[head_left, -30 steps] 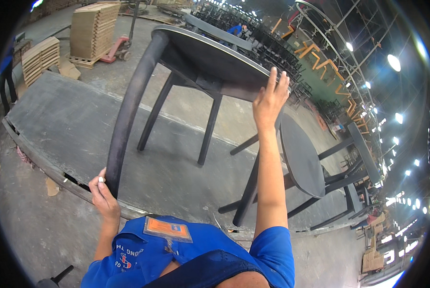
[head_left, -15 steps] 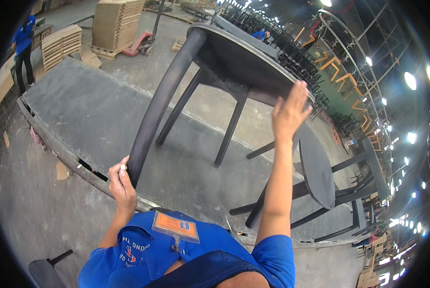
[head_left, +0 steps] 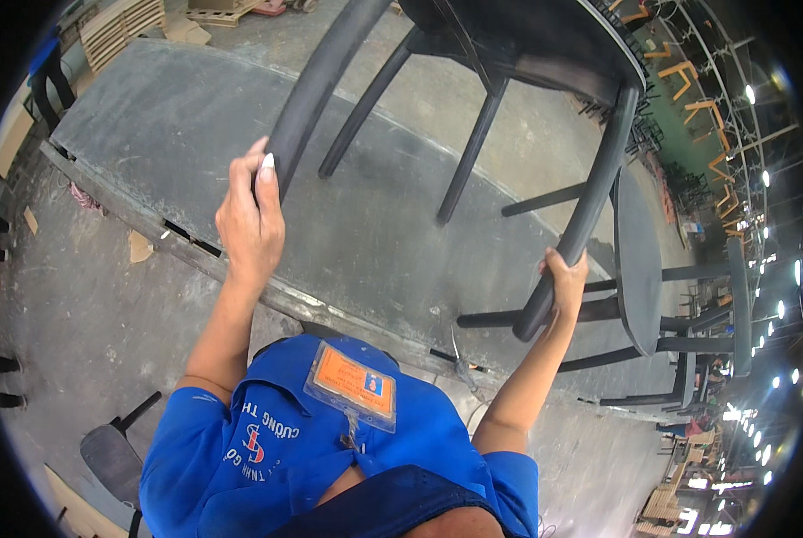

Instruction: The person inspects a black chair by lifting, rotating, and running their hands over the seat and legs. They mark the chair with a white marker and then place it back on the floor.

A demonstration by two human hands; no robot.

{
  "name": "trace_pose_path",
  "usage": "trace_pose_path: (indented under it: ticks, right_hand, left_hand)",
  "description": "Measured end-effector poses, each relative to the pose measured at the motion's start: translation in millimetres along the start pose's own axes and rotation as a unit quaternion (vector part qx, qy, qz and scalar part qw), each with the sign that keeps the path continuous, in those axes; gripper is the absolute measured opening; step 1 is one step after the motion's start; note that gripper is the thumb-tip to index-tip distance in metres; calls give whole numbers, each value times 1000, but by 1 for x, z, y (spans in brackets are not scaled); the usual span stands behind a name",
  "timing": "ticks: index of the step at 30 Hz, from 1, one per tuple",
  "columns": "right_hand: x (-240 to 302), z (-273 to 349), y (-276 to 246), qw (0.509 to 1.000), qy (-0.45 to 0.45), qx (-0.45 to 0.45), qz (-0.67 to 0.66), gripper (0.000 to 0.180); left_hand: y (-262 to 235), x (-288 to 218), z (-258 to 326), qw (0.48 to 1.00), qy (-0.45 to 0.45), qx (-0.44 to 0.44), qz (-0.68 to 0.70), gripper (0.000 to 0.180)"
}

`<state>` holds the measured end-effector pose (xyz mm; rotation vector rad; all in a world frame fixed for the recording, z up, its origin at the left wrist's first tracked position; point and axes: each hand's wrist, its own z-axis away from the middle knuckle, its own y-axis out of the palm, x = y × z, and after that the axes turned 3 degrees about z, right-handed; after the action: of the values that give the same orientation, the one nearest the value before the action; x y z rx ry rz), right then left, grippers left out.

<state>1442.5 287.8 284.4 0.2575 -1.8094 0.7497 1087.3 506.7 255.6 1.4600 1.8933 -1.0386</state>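
Hands (head_left: 254,224) hold chair legs (head_left: 319,85) — platform edge (head_left: 330,309) below; open room leftward.

The person wears a bright blue, short-sleeved cloth shirt (head_left: 303,435) with a pointed collar. An orange rectangular card in a clear plastic holder (head_left: 352,383), bearing a small blue rectangle, hangs from a small clip (head_left: 351,437) on the chest. Beside it are white lettering (head_left: 284,421) and a red-and-white emblem (head_left: 254,442). Dark navy cloth with a stitched edge (head_left: 392,507) crosses below the neck. The left hand (head_left: 251,215) and right hand (head_left: 567,282) are ungloved; the left thumb's tip shows white.
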Motion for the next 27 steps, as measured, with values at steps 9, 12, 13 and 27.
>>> trace_pose_path:
  ticks: [9, 12, 13, 27]
  right_hand:
    - [-43, 45, -7, 993, 70, 53, -83, 36]
    - [-42, 36, -7, 988, 73, 70, -115, 35]
    - [-40, 34, -6, 988, 76, 67, -118, 35]
    - [-51, 68, 0, 980, 54, 51, -185, 28]
  left_hand:
    - [26, -7, -41, 997, 6, 1, -78, 32]
    - [31, -8, -47, 995, 3, -13, -101, 34]
    - [31, -8, -49, 994, 14, -11, -111, 33]
    - [14, 4, -22, 987, -7, -113, -118, 33]
